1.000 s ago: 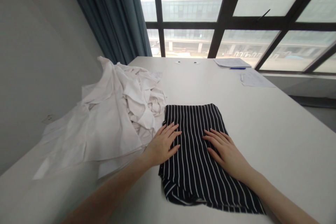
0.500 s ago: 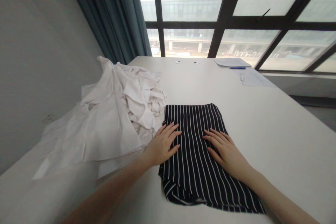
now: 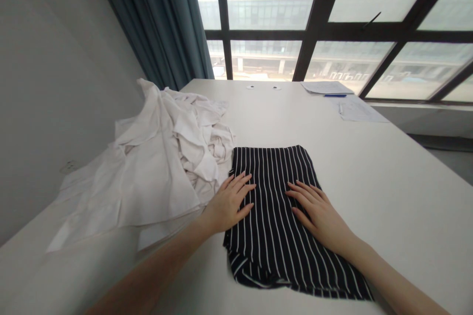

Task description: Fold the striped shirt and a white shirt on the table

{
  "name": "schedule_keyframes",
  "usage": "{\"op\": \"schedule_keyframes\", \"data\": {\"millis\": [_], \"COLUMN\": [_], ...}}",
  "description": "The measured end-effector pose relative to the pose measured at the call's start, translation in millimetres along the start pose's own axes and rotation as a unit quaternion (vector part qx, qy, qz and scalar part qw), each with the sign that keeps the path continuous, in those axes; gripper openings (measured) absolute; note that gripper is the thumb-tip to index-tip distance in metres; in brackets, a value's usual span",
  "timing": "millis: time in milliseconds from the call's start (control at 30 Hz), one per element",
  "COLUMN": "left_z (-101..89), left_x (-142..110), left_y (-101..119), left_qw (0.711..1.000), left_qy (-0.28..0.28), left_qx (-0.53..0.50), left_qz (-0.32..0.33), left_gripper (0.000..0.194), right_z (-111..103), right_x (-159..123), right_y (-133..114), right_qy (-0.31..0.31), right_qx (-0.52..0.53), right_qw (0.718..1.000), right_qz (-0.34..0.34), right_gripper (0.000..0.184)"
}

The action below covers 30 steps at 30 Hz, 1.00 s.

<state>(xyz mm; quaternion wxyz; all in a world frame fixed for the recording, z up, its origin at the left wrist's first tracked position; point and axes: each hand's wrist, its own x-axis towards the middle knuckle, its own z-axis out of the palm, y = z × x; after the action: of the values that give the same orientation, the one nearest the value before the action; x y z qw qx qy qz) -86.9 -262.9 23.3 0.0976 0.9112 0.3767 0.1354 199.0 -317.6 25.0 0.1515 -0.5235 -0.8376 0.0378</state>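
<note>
A folded black garment with white stripes [image 3: 271, 216] lies flat before me, its near edge uneven and turned over at the left corner. My left hand [image 3: 231, 202] rests on its left side with the fingers spread. On the right side of the cloth, my right hand [image 3: 314, 211] lies flat, fingers stretched toward the middle. Neither hand grips the fabric. Whether the garment is a shirt, skirt or something else, I cannot tell. A heap of crumpled white clothes [image 3: 158, 167] sits just left of it, close to my left hand and forearm.
The white table [image 3: 399, 197] runs back to a dark-framed window [image 3: 310, 34]. Papers [image 3: 327, 87] and a blue pen [image 3: 335, 95] lie at its far right. Two small round fittings are set near the far edge. A blue curtain [image 3: 158, 19] hangs behind the white heap.
</note>
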Motion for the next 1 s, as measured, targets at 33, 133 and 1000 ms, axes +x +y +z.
{"op": "schedule_keyframes", "data": {"millis": [33,133,1000], "left_z": [0.0,0.4,0.5], "left_x": [0.1,0.0,-0.2], "left_y": [0.1,0.0,-0.1], "left_qw": [1.0,1.0,1.0], "left_qy": [0.0,0.006,0.001], "left_qx": [0.0,-0.004,-0.003], "left_qz": [0.0,0.003,0.0], "left_gripper": [0.043,0.042,0.043], "right_z": [0.0,0.2,1.4], "right_x": [0.0,0.0,-0.7], "right_y": [-0.1,-0.1,1.1], "right_qy": [0.0,0.002,-0.002], "right_qx": [0.0,0.003,-0.005], "right_qw": [1.0,1.0,1.0], "right_qz": [0.0,0.002,0.0], "right_gripper": [0.035,0.035,0.035]}}
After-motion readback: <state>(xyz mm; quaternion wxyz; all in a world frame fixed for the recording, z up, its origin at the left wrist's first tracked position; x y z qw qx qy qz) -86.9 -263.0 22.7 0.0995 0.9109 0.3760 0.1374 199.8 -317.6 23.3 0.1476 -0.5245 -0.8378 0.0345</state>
